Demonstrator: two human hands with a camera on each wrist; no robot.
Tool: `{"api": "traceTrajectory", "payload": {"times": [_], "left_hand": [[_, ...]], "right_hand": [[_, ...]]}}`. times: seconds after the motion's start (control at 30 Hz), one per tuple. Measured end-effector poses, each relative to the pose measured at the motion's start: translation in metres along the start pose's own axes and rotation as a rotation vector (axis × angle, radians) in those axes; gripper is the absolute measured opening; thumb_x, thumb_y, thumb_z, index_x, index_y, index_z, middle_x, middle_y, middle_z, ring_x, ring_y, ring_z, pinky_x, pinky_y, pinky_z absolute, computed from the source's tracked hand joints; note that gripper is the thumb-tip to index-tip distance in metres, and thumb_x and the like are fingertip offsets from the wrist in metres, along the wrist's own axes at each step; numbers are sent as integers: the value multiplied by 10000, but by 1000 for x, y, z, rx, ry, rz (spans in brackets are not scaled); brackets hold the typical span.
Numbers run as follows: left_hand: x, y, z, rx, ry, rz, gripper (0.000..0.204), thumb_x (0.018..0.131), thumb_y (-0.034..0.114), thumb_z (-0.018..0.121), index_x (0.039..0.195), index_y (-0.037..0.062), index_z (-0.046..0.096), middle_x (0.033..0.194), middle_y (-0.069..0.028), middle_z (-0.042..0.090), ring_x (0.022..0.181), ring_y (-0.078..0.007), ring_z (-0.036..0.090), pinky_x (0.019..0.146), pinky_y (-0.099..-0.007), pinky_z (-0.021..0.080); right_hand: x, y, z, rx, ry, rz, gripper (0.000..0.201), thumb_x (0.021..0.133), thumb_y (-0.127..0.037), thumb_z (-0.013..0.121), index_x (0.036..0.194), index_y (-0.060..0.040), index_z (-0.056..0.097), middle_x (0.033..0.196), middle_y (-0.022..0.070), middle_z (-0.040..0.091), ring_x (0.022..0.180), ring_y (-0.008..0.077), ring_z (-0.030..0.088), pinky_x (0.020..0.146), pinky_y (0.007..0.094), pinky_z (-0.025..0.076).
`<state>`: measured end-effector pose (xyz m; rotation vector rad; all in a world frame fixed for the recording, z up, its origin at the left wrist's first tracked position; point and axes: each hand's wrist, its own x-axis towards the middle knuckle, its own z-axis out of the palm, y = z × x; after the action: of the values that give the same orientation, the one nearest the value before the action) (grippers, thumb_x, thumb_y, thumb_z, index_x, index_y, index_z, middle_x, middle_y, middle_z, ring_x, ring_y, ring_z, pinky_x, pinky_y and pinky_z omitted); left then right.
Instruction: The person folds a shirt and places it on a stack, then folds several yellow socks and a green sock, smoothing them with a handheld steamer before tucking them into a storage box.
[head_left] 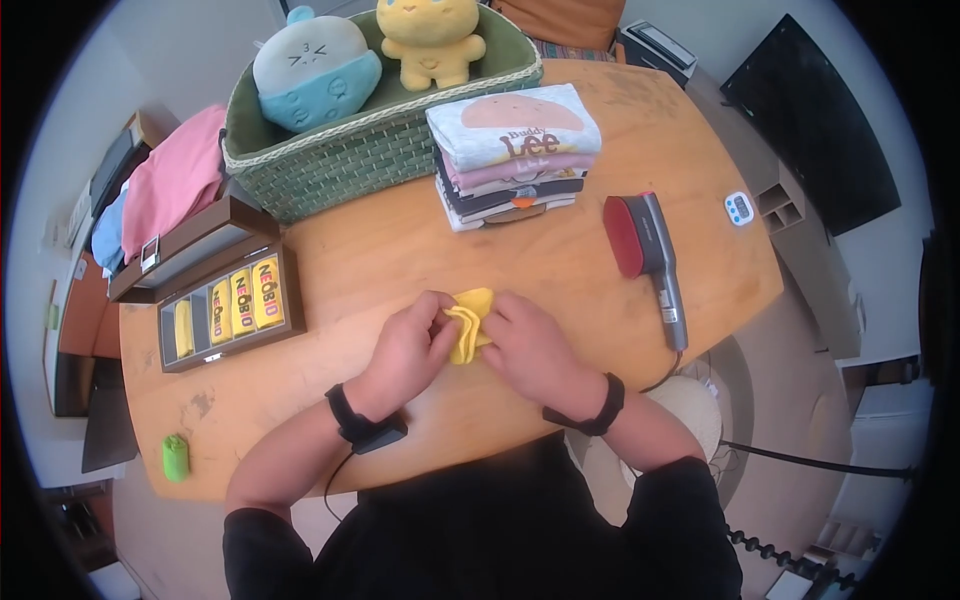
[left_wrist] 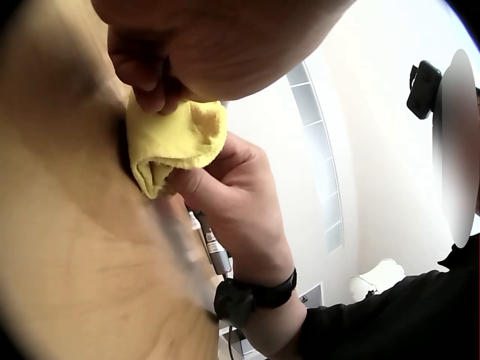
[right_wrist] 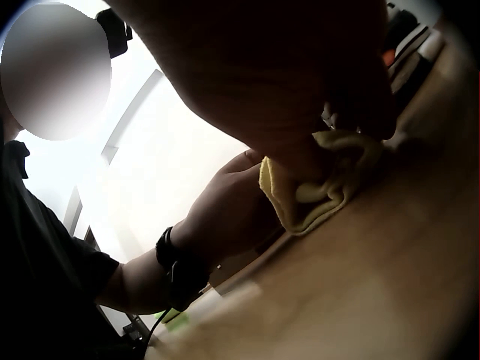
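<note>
Folded yellow socks (head_left: 466,338) are held up between both hands, close over the front middle of the wooden table. My left hand (head_left: 408,345) pinches their left side between thumb and fingers. From the other side, my right hand (head_left: 532,348) grips the fabric, its thumb at the folded edge in the left wrist view. That view shows the yellow bundle (left_wrist: 176,139) doubled over, with an open fold at its lower end. A loose, opened-out layer of the yellow fabric (right_wrist: 281,202) appears in the right wrist view, where the right fingers are dark and partly hidden.
Left stands an open brown compartment box (head_left: 296,318) with several yellow NEOBIO rolls (head_left: 242,302). A green roll (head_left: 175,457) lies at the near left. Behind are a green basket (head_left: 330,175) of plush toys and stacked shirts (head_left: 515,150). A corded brush-like appliance (head_left: 665,265) and small timer (head_left: 738,209) lie right.
</note>
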<state>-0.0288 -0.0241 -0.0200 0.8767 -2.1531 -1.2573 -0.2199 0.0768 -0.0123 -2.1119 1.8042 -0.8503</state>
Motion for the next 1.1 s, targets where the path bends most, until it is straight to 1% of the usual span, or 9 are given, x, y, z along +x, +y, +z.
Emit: {"api": "traceTrajectory", "payload": {"times": [0.17,0.23,0.37,0.57,0.63,0.77,0.83,0.97,1.1], "left_hand": [[-4,-3,4,57,4,28,387,967,34,717,1304,17,526,843,-126,693,720,-302,704,666,-391,568],[-4,-4,3,149,-8,121,411,959,35,725,1304,11,502,846,-124,688,725,-299,705,661,-393,568],[-3,3,5,125,-7,83,390,953,35,730,1271,8,505,841,-123,687,720,-300,702,656,-395,566],[-2,2,5,179,11,118,287,940,50,743,1160,17,562,843,-141,686,719,-328,694,661,-412,566],[-1,0,5,298,-22,204,231,927,71,745,1114,19,619,881,-153,674,755,-340,689,677,-440,568],[3,1,3,336,-40,362,224,915,89,737,1119,20,674,915,-149,643,789,-342,675,693,-454,568],[2,6,0,492,-182,366,288,907,140,749,1168,29,697,926,-144,618,811,-338,665,692,-441,567],[6,11,5,574,-120,481,314,890,178,774,1162,36,706,913,-149,600,787,-345,633,682,-437,552],[4,8,28,616,-59,403,356,904,221,772,1168,5,670,908,-162,635,797,-359,668,676,-451,570]], "right_hand": [[-2,5,0,39,69,59,141,847,-74,720,952,-6,656,945,166,626,857,389,658,742,496,554],[-2,3,-6,159,41,234,125,921,-100,671,936,20,638,871,218,647,849,424,669,764,505,544],[-2,3,-15,294,36,350,156,959,-113,655,923,33,617,796,224,637,760,420,660,689,476,522],[-13,26,3,466,96,520,198,1016,-149,645,952,34,606,749,179,614,643,285,580,632,390,480],[-17,32,11,682,189,547,183,1017,-150,649,969,26,623,733,96,600,647,171,549,617,353,466],[-25,38,8,833,124,664,163,1011,-144,659,977,15,645,753,29,596,678,94,538,610,307,450],[-26,37,12,762,101,604,135,1002,-129,668,974,2,653,763,0,588,694,56,523,607,271,433],[-20,16,2,731,181,583,103,976,-100,671,980,1,653,766,29,592,683,94,541,614,294,447],[-10,-3,0,354,262,305,106,939,-70,687,1003,4,644,852,134,622,736,296,612,680,407,503]]}}
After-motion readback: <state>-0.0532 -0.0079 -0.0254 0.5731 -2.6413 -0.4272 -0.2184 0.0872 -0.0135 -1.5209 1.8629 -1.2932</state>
